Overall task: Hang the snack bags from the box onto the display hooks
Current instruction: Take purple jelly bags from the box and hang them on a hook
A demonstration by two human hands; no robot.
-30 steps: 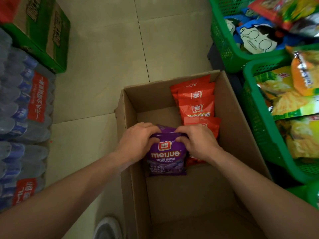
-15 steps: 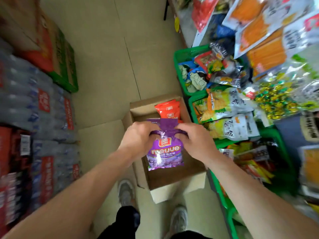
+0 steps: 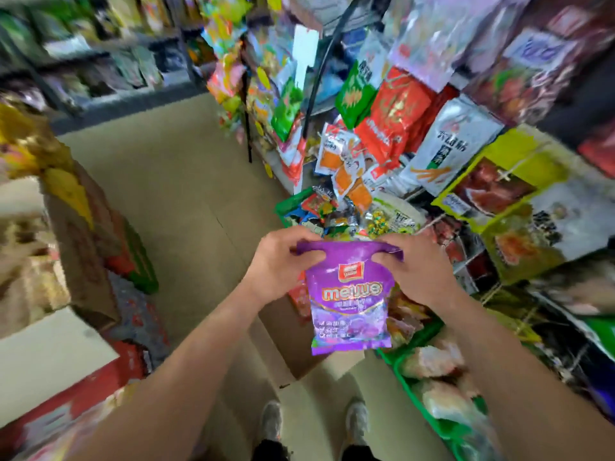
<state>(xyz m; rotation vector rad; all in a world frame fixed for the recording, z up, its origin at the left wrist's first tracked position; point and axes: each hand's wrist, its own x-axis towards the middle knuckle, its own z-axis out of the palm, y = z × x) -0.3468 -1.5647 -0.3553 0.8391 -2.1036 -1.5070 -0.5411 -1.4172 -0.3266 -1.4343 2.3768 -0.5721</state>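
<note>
— Both hands are raised in front of me: left hand and right hand each pinch a top corner of the purple snack bag, fingers curled over its edge.
— What's the bag like?
— Glossy plastic film, puffy, hanging upright above the cardboard box.
— And around you?
— Pale tiled floor, a green basket just right of the box, shiny packets crowding the rack at my right. The edges are blurred.
</note>
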